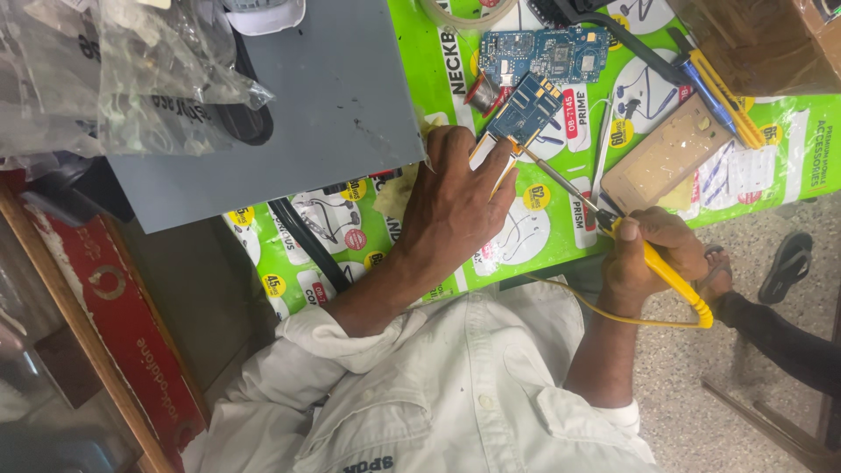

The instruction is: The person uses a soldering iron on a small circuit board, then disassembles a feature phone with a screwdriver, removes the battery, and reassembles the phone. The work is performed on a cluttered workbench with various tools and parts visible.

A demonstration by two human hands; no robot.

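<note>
Small blue circuit board (526,109) under left hand's (451,206) fingertips, soldering iron (613,229) in right hand (653,250).

The table (780,166) is covered with a bright green printed sheet showing pictures of earphones. A flat grey board (324,105) lies across its upper left part, with crumpled clear plastic bags (114,70) heaped at the corner. To the left runs a wooden frame (79,333) beside a red panel (123,333). At the right, the speckled stone floor (683,385) shows in even daylight, with a dark sandal (788,263) lying on it.
</note>
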